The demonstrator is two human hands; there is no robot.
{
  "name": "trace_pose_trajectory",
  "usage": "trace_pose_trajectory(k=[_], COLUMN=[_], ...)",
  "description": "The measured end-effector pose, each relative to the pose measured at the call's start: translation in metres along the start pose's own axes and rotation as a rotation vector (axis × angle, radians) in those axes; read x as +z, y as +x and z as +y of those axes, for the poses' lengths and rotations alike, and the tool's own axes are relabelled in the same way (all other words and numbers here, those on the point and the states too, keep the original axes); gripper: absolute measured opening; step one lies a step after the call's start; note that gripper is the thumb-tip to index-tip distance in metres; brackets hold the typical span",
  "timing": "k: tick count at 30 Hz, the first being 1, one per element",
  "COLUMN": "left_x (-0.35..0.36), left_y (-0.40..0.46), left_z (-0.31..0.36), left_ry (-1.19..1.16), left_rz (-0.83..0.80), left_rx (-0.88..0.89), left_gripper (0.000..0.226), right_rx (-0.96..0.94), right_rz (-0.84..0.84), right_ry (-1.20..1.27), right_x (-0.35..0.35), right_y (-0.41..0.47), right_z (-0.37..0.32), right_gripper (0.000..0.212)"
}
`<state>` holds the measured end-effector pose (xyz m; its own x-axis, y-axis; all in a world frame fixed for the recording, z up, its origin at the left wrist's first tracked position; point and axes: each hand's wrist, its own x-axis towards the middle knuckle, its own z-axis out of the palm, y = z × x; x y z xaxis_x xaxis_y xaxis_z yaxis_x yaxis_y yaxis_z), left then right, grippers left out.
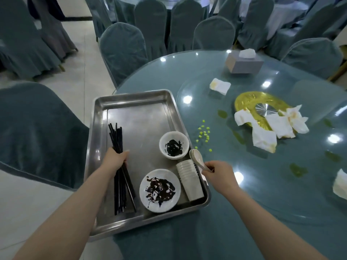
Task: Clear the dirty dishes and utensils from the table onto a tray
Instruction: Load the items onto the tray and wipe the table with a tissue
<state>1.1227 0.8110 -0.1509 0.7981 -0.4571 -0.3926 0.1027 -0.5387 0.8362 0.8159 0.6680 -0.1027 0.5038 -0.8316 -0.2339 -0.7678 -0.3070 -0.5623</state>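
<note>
Steel tray (131,102) w/ sauce-smeared bowl (173,145), plate (160,190), left hand (115,160) gripping chopsticks (116,136), right hand (217,172) pinching spoons (196,156)

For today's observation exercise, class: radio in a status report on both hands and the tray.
Left hand grips black chopsticks over steel tray. Right hand holds white spoons above tray rim. Nothing blocking.

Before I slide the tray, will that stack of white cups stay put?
Probably not. The stack of white cups lies on its side, so it could roll. It looks light and may slide on the smooth metal tray, though the rim should stop it.
</note>
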Motion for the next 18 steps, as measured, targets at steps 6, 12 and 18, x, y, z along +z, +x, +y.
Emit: trace_pose_trajectory(k=[6,12,18], left_x=[0.044,0.093,0.137], left_y=[0.048,0.102,0.135], left_z=[0.018,0.064,0.084], left_ry=[0.082,0.41,0.531], left_rz=[-0.122,-0.177,-0.192], left_rx=[-0.052,0.082,0.123], left_gripper=[0.019,0.019,0.05], right_rx=[0.056,0.099,0.078], right_rz=[0.001,0.041,0.036], right_ry=[0.006,0.028,0.036], right_x=[-0.001,-0.015,-0.015], right_y=[0.028,0.058,0.084], right_z=[0.01,0.022,0.033], right_gripper=[0.012,0.004,0.004])
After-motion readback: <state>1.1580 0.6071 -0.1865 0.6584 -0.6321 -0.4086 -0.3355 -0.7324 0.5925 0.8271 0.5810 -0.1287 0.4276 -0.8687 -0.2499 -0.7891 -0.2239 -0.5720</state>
